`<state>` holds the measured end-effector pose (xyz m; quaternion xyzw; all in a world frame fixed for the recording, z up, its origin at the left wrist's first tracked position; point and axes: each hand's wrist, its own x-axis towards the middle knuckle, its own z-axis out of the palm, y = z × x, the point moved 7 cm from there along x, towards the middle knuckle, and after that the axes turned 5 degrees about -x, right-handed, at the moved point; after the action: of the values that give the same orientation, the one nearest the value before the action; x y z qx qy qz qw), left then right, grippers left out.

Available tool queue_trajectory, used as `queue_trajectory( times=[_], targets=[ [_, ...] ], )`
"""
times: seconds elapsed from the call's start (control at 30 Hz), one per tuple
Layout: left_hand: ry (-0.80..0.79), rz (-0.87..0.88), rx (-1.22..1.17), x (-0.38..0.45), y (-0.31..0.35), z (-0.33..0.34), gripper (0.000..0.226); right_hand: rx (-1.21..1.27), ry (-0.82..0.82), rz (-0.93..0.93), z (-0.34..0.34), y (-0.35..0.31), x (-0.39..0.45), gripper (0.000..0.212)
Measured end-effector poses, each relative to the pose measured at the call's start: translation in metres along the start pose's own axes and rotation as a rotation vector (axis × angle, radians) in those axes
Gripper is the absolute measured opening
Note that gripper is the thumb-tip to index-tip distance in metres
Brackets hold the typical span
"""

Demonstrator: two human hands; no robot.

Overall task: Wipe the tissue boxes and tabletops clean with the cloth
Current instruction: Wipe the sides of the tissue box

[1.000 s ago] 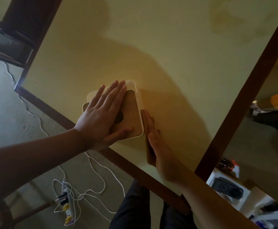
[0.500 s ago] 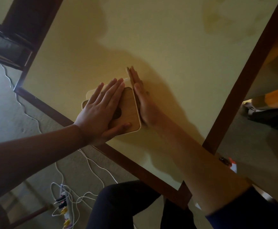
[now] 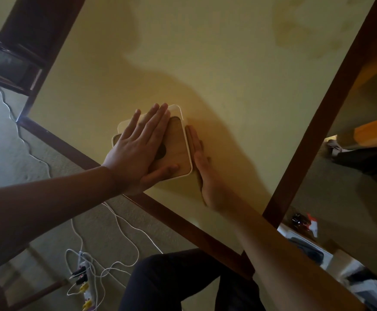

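A tissue box (image 3: 177, 142) with a wooden lid and a white body stands near the near-left edge of the yellow tabletop (image 3: 228, 70). My left hand (image 3: 136, 151) lies flat on the lid, fingers straight, covering most of the dark round opening. My right hand (image 3: 205, 173) presses flat against the box's right side, fingers straight and pointing away from me. A thin brownish strip, probably the cloth (image 3: 198, 179), shows between that palm and the box; most of it is hidden.
Dark wooden rails frame the table at the near edge (image 3: 183, 223) and the right side (image 3: 317, 142). On the carpet lie a power strip with white cables (image 3: 85, 277). A dark chair (image 3: 14, 63) stands far left, a white box (image 3: 306, 245) low right.
My right hand slid forward along the box's right side, then came back toward me. My left hand stayed flat on the lid.
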<state>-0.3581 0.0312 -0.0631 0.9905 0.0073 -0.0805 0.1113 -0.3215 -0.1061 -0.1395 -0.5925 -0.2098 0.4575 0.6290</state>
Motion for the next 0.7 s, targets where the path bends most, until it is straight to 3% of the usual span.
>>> queue_trajectory(
  times=[0.1, 0.23, 0.43, 0.6, 0.7],
  targets=[
    [0.000, 0.003, 0.005, 0.000, 0.000, 0.000, 0.106, -0.101, 0.014, -0.050, -0.005, -0.011, 0.055, 0.046],
    [-0.010, -0.006, 0.003, 0.000, 0.000, 0.000, 0.106, -0.177, 0.014, -0.099, -0.009, -0.025, 0.091, 0.054],
    [0.004, -0.008, -0.002, -0.003, 0.001, -0.001, 0.105, -0.182, 0.027, -0.055, -0.003, -0.010, 0.031, 0.046],
    [0.006, -0.002, -0.010, -0.003, 0.003, -0.002, 0.106, -0.155, -0.065, 0.012, 0.002, 0.005, -0.043, 0.053],
    [0.018, 0.009, -0.014, -0.003, 0.002, -0.002, 0.105, -0.074, -0.071, 0.017, 0.002, 0.007, -0.042, 0.057]
  ],
)
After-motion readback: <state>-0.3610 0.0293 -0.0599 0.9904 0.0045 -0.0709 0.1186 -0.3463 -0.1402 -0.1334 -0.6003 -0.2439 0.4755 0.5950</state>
